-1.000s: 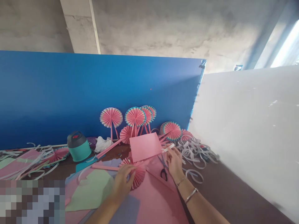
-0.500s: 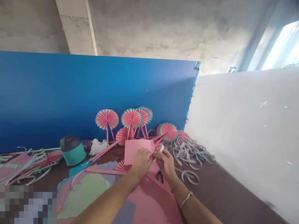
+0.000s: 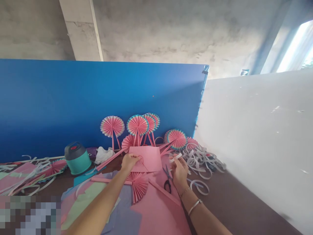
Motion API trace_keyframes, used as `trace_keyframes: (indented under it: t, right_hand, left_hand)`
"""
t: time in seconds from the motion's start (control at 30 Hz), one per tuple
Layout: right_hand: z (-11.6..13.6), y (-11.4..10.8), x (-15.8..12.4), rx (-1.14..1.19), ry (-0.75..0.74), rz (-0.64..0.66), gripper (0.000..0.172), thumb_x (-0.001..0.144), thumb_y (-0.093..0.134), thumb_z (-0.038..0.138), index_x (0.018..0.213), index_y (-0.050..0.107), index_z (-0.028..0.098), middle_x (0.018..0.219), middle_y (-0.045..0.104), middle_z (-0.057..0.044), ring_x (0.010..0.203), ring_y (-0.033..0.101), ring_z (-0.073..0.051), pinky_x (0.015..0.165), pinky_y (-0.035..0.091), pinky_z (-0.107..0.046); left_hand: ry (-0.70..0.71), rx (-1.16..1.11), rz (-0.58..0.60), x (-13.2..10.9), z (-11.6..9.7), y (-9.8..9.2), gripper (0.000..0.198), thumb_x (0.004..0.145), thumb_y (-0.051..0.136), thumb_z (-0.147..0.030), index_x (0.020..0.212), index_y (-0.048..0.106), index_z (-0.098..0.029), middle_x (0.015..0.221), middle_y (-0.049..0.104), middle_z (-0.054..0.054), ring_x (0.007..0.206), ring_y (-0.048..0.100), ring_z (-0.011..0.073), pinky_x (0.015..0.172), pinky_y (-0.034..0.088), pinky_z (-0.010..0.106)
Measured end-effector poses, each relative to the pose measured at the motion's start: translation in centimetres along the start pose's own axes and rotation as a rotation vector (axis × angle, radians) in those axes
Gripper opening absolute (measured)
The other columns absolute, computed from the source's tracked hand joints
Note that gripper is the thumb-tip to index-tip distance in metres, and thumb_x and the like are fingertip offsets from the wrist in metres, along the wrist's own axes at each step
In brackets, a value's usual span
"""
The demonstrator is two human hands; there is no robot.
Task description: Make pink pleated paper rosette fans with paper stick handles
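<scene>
My left hand [image 3: 129,162] is closed in a pinch over the left part of a pink paper sheet [image 3: 151,156]. From its fingertips a thin reddish thread [image 3: 141,160] curls in a loop across the sheet. In my closed right hand [image 3: 180,171] is a curled white strip [image 3: 177,157], to the right of the sheet. Scissors with dark handles [image 3: 167,186] lie just left of that hand, on pink paper. Below the sheet, a pleated pink paper fan [image 3: 140,187] lies half spread, with a long folded pink strip [image 3: 165,192] beside it.
Several round pink fans [image 3: 112,126] lean on a blue panel [image 3: 73,98]. A heap of white strips [image 3: 202,160] is at right by the white wall [image 3: 256,130]. A teal and dark grey container [image 3: 78,160] and a crumpled white bag [image 3: 104,155] stand at left.
My hands have moved apart: the left went left over the pink sheet, the right slightly right with the white strip. The pleated fan and the scissors now show more fully.
</scene>
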State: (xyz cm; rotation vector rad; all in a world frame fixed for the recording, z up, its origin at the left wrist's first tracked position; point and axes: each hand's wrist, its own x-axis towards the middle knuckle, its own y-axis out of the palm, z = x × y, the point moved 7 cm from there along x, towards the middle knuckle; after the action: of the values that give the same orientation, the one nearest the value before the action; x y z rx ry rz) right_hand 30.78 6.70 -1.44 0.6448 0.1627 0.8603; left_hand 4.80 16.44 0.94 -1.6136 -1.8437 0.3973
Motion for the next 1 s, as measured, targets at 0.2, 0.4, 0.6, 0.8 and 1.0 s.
trace_keyframes:
  t: [0.2,0.4,0.6,0.8,1.0]
  right_hand:
    - [0.5,0.8,-0.6,-0.046,-0.033,0.042,0.031,0.066,0.071,0.040,0.084,0.059,0.018,0.067,0.064,0.001,0.039,0.038,-0.005,0.036,0.028,-0.018]
    - [2.3,2.0,-2.0,-0.332,-0.245,0.140,0.029,0.079,0.059,0.046,0.070,0.057,0.018,0.051,0.045,0.006,0.044,0.036,-0.008,0.043,0.032,-0.021]
    - [1.8,3.1,-2.5,-0.523,-0.298,0.294,0.026,0.081,0.055,0.042,0.080,0.064,0.018,0.057,0.052,0.002,0.051,0.043,-0.011,0.050,0.037,-0.023]
    - [0.2,3.7,-2.8,-0.437,-0.221,0.386,0.028,0.076,0.059,0.040,0.094,0.067,0.019,0.075,0.066,-0.003,0.052,0.050,-0.013,0.051,0.043,-0.024]
    - [-0.1,4.0,-3.4,-0.456,-0.240,0.443,0.028,0.077,0.062,0.040,0.095,0.070,0.020,0.080,0.070,-0.006,0.069,0.060,-0.019,0.065,0.047,-0.029]
  left_hand:
    - [0.128,-0.085,-0.022,0.1,-2.8,0.4,0.023,0.069,0.064,-0.036,0.058,0.068,-0.016,0.058,0.064,0.000,0.059,0.060,0.0159,0.055,0.043,0.024]
    - [0.294,-0.073,-0.138,1.1,-6.7,1.6,0.022,0.080,0.054,-0.030,0.083,0.071,-0.016,0.087,0.064,0.006,0.088,0.061,0.0189,0.082,0.046,0.031]
    - [0.367,0.066,-0.060,1.3,-7.6,3.9,0.031,0.070,0.060,-0.011,0.098,0.070,-0.019,0.120,0.057,0.013,0.114,0.051,0.0299,0.098,0.036,0.047]
    - [0.509,0.228,-0.037,-1.1,-9.8,2.7,0.025,0.078,0.054,-0.013,0.095,0.070,-0.020,0.127,0.055,0.012,0.120,0.045,0.0296,0.096,0.037,0.047]
    - [0.662,0.141,-0.118,-5.8,-10.8,0.4,0.021,0.085,0.052,-0.024,0.100,0.066,-0.021,0.100,0.065,0.006,0.098,0.054,0.0225,0.087,0.042,0.040]
